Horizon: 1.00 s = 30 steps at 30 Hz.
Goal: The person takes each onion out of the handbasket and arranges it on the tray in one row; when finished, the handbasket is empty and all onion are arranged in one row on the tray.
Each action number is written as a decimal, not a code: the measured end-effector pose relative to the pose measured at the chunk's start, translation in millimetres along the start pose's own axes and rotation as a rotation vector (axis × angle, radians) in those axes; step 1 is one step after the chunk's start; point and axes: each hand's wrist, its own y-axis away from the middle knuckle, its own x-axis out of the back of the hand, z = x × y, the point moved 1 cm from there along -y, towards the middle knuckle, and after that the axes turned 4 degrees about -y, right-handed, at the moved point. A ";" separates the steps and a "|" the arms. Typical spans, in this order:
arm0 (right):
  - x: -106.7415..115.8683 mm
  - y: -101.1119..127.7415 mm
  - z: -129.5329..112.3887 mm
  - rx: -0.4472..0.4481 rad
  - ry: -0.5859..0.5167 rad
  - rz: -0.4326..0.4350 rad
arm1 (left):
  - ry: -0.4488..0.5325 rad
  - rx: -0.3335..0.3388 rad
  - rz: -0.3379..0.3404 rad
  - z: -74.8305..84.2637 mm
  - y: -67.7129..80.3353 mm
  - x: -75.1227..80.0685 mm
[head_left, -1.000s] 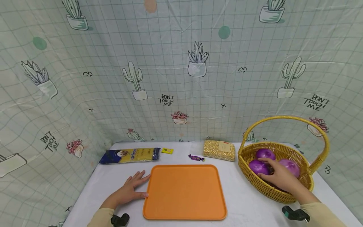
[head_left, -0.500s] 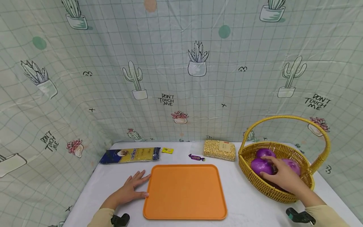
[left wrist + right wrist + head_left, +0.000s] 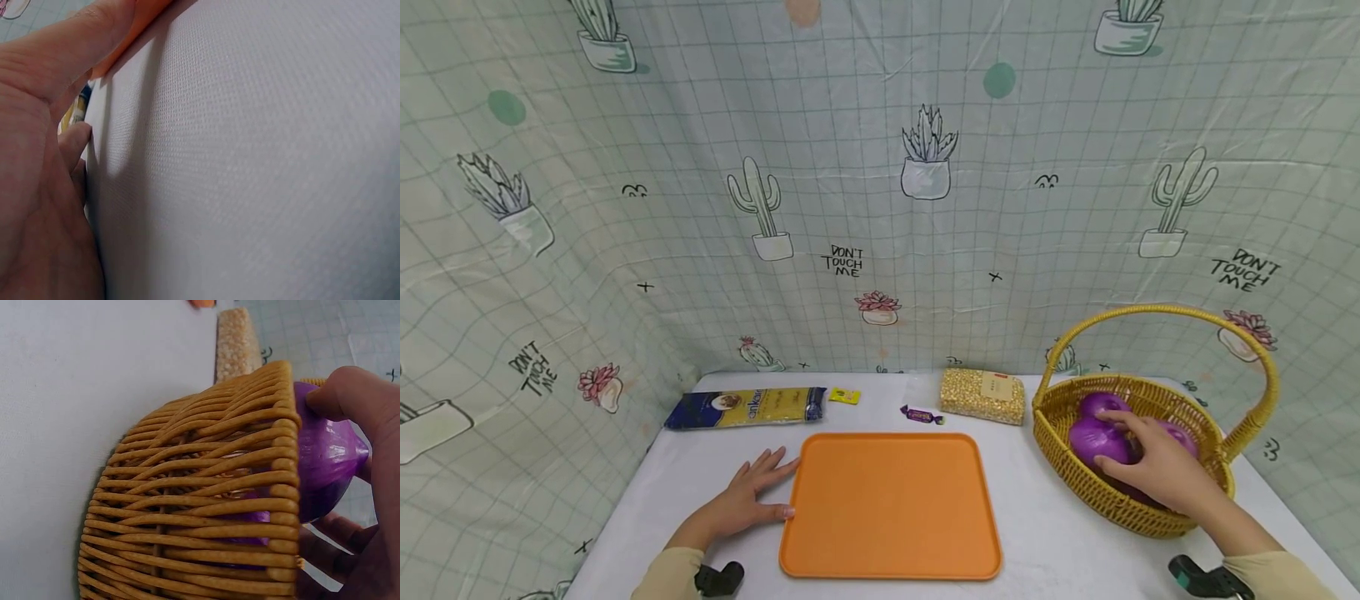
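Note:
My right hand (image 3: 1172, 471) reaches into a yellow wicker basket (image 3: 1093, 493) and grips a purple onion (image 3: 1096, 442) between thumb and fingers. In the right wrist view the onion (image 3: 328, 450) shows at the basket's rim, its pointed tip towards my palm. Behind it lies another purple onion (image 3: 1099, 405), and a third onion (image 3: 1183, 437) is partly covered by my hand. My left hand (image 3: 737, 504) lies with fingers spread at the left side of an orange tray (image 3: 891, 508); its thumb and index fingertip meet the tray's edge.
Along the back of the white table lie a blue and yellow packet (image 3: 745, 408), a small yellow packet (image 3: 845, 397), a purple wrapped candy (image 3: 922, 415) and a bag of yellow kernels (image 3: 982, 396). The basket's tall handle (image 3: 1157, 308) arches over its opening. A patterned curtain (image 3: 880, 208) hangs behind.
My right hand and the onion in its grip have shifted slightly to the right inside the basket. My left hand keeps its place at the tray.

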 end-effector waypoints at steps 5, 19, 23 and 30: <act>3.2 2.6 -5.5 -0.002 0.003 -0.010 | -0.002 -0.009 -0.002 0.2 0.6 0.5; 8.0 7.3 -20.7 0.010 0.010 -0.007 | -0.003 -0.018 0.004 -0.2 1.1 0.1; 8.6 8.0 -23.6 0.023 0.007 -0.009 | -0.004 -0.017 0.001 -0.1 1.2 0.7; 7.5 9.3 -31.6 0.046 0.003 -0.007 | -0.005 -0.020 0.002 -0.6 1.2 0.8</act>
